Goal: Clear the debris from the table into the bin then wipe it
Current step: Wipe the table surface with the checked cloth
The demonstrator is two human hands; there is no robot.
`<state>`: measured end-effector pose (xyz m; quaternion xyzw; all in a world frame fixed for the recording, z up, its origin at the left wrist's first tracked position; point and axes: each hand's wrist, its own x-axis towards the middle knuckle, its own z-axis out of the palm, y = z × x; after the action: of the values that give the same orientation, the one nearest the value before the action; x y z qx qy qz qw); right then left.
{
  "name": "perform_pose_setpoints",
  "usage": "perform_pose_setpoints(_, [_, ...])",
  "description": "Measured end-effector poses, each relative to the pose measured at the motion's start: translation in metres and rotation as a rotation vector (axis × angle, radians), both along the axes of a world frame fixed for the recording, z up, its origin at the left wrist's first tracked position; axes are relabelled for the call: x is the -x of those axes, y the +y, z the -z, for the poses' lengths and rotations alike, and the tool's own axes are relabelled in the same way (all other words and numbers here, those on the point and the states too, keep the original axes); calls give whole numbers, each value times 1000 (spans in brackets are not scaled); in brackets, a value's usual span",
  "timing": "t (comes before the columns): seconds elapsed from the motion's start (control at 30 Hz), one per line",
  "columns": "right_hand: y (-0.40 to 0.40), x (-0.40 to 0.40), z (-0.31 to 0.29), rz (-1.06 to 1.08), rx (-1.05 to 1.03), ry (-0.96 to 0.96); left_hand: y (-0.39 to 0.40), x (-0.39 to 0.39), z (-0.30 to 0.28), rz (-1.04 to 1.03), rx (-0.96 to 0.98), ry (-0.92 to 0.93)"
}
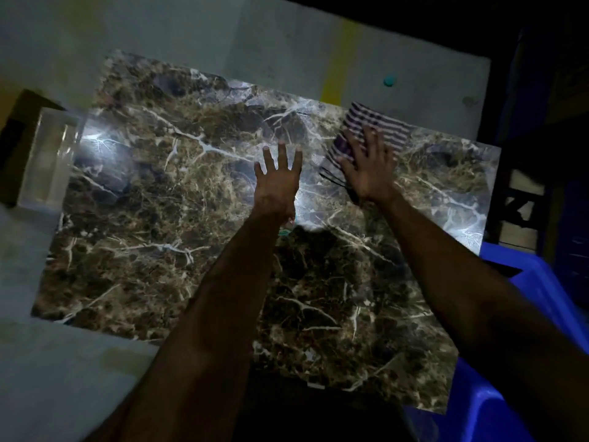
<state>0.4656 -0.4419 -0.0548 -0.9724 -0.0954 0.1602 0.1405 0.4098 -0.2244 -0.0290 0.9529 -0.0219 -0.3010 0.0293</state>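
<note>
**Striped cloth under the right hand on the marble table**

The person's right hand (366,169) is pressing flat on a striped cloth (379,129), its fingers straight and spread apart. The cloth is lying under those fingers and reaching beyond the fingertips toward the far right edge of the table (159,218). A thin dark cord (334,180), apparently part of the cloth, is trailing out beside the heel of the hand.

The cloth is showing narrow purple and white stripes and looks rumpled, though blur is hiding its finer detail.

The left hand (277,183) is lying just beside it, palm down on the bare tabletop, fingers straight and apart, holding nothing.

The tabletop is showing brown marble with pale veins and glare. A blue bin (510,378) is standing by the table's near right corner, and a clear box (47,154) is sitting off its left end.
</note>
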Motion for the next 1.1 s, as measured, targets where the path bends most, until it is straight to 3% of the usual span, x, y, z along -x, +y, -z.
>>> perform_pose_setpoints(0.13, [43, 12, 3, -96, -38, 0, 1, -2, 3, 12, -12, 8])
perform_pose_setpoints(0.3, [-8, 52, 7, -332, -76, -20, -3, -2, 1, 17, -22, 39])
perform_pose_setpoints(0.43, [-36, 17, 6, -231, -29, 11, -2, -3, 3, 13, -26, 9])
perform_pose_setpoints(0.6, [25, -27, 11, -100, -9, 5, 2, -3, 4, 18, -10, 6])
perform_pose_setpoints(0.73, [42, 13, 12, -242, -28, -2, 1, -3, 6, 19, -14, 16])
perform_pose_setpoints(0.87, [-10, 28, 10, -374, -41, 4, 1, -3, 5, 23, -3, 34])
perform_pose_setpoints(0.97, [-36, -3, 10, -257, 11, -2, 3, -3, 4, 25, 5, 12])
perform_pose_setpoints(1.1, [3, -38, 4, -70, -14, 10, 3, -1, 4, 28, 1, 7])
